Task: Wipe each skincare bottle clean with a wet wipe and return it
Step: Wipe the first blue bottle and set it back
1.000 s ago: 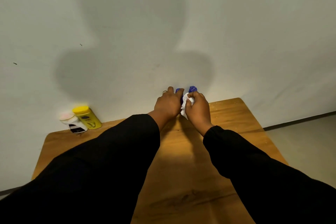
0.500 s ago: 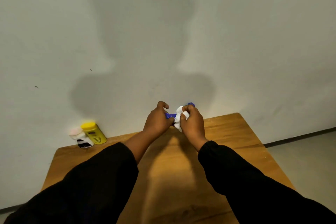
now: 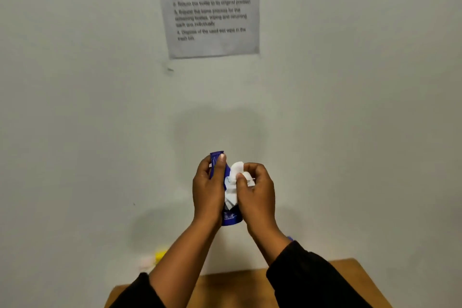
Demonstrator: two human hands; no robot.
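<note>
A blue skincare tube [image 3: 231, 217] stands upright in the air in front of the wall, well above the wooden table [image 3: 232, 285]. My left hand [image 3: 208, 190] is wrapped around its left side, thumb near the flat top end. My right hand [image 3: 257, 195] pinches a crumpled white wet wipe [image 3: 235, 182] against the tube's right side. Much of the tube is hidden by both hands. A sliver of another blue item [image 3: 290, 238] peeks out behind my right wrist.
A yellow-capped bottle [image 3: 160, 255] and a pale pink-capped one [image 3: 146, 263] show blurred at the table's back left by the wall. A printed sheet of paper [image 3: 210, 7] hangs on the wall above. Black sleeves cover both forearms.
Both hands have lifted the blue tube and the wipe up off the table toward the wall, and the tube now stands upright. The view has tilted upward, showing the sheet.
</note>
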